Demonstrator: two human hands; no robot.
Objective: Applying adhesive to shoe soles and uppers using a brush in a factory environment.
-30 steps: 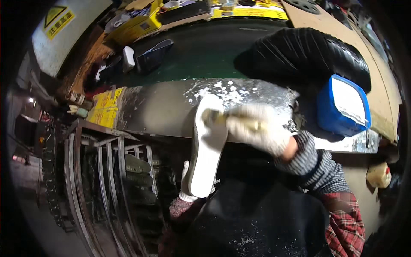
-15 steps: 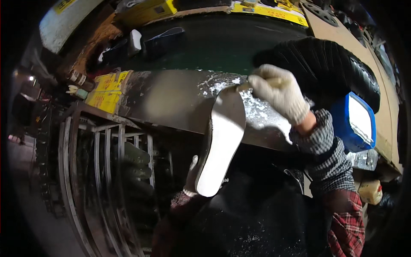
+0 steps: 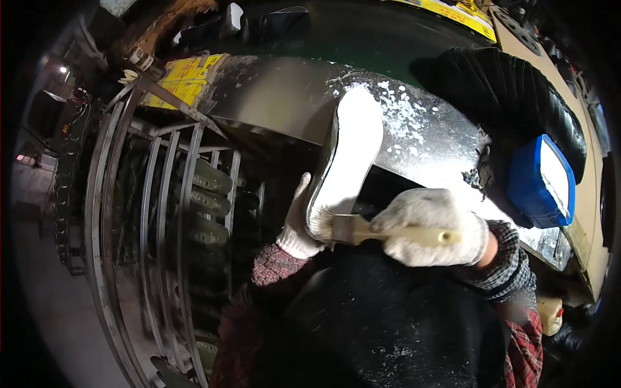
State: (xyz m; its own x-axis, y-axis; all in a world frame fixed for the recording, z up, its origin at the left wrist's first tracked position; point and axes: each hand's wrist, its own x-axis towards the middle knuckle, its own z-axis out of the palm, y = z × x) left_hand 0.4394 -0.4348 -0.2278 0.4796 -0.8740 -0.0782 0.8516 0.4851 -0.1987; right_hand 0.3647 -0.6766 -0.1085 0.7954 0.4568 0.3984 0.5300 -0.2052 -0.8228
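Note:
A shoe (image 3: 352, 145) is turned bottom up, its sole bright white and its dark side edge showing on the left. My left hand (image 3: 299, 223), in a white knit glove, is closed around its near end from the left, with the thumb up along the side; the other fingers are hidden beneath. My gloved right hand (image 3: 430, 226) grips the pale handle of a flat paintbrush (image 3: 349, 229). The brush's bristles touch the near end of the white sole. The far end of the shoe reaches over the workbench edge.
A metal-topped workbench (image 3: 272, 97) with white splatters runs across the front. On the right stand a blue tub (image 3: 540, 181) of white material and a black ribbed roll (image 3: 511, 103). At left, a metal rack (image 3: 165, 226) holds several dark green pieces. Yellow printed sheeting (image 3: 184, 81) covers the bench's left end.
My right hand has brought the brush from the far end of the sole to its near end. The far end, shaded grey before, now looks bright white. The whole view has shifted.

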